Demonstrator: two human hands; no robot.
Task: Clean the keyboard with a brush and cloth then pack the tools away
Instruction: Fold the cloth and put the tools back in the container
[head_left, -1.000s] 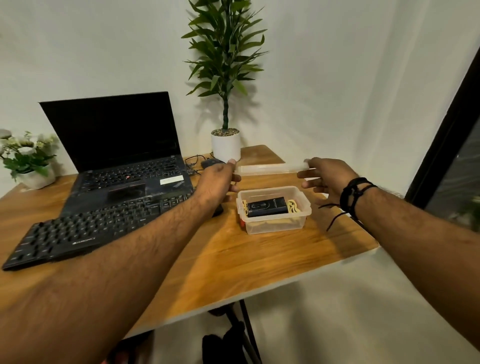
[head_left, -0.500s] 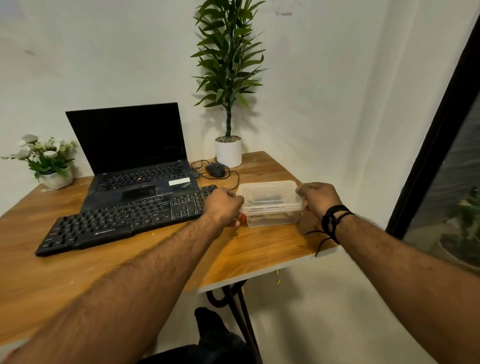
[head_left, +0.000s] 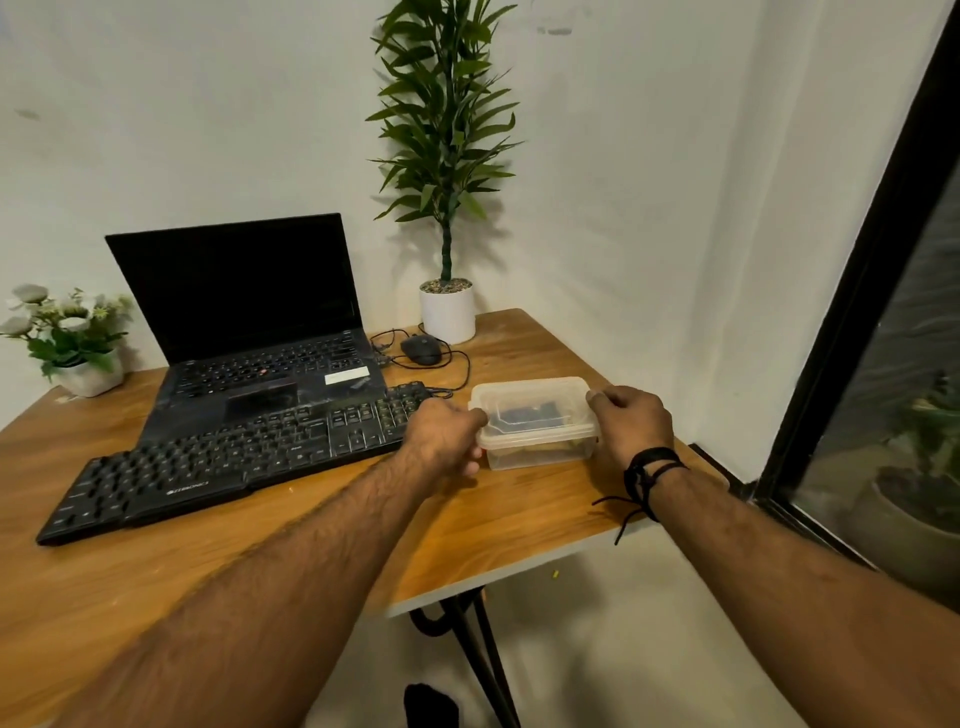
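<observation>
A clear plastic box (head_left: 537, 449) with its lid (head_left: 530, 395) on stands on the wooden table (head_left: 498, 525), right of the black keyboard (head_left: 234, 457). Dark tools show dimly through the lid. My left hand (head_left: 444, 439) grips the box's left end at the lid's edge with curled fingers. My right hand (head_left: 631, 423) grips the right end in the same way. The keyboard lies slanted in front of the laptop.
An open black laptop (head_left: 249, 322) sits behind the keyboard, with a wired mouse (head_left: 422, 349) and a tall plant in a white pot (head_left: 448, 310) at the back. A small flower pot (head_left: 78, 358) stands far left. The table's edge runs close to the box's right.
One second ago both hands held the lid above the open box. The lid has come down onto the box, and both hands now grip its ends. The camera has pulled back.
</observation>
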